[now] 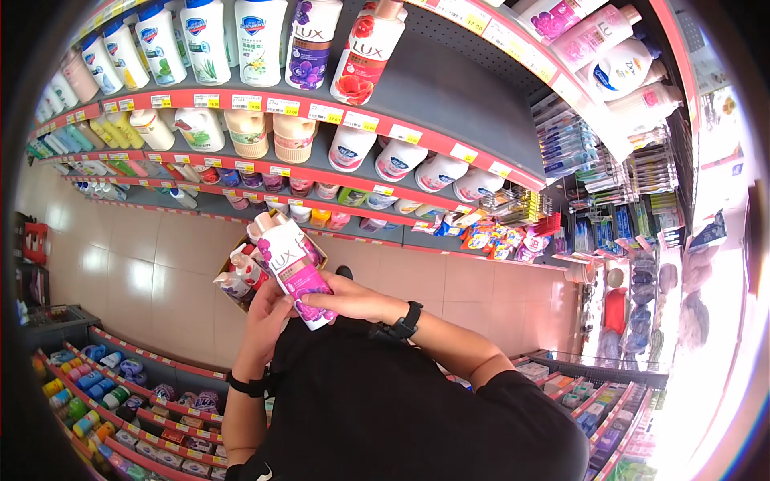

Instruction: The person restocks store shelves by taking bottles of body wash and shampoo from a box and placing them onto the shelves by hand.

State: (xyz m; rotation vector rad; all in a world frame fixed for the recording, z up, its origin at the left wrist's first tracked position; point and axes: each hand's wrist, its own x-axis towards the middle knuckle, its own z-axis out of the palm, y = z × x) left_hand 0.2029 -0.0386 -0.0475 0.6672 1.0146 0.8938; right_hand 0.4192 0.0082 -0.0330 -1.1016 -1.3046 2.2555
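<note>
A white and pink LUX body wash bottle (290, 255) is between my two hands, tilted, with its pale cap end pointing away from me. My left hand (271, 311) is closed around the lower left side of it. From the right, my right hand (346, 300) grips the same bottle near its base, with the thumb lying across the printed flowers. Beyond and below the bottle is an open cardboard box (230, 295) holding several more bottles, partly hidden by my hands and the held bottle. A red-and-white bottle (250, 268) shows inside it.
Shelves with a red price rail (377, 124) curve across the front. On the top shelf are a red LUX bottle (367, 56), a purple LUX bottle (311, 44) and several white bottles. Toothbrush packs (646, 168) hang at right. Low shelves (152, 401) stand behind me on both sides.
</note>
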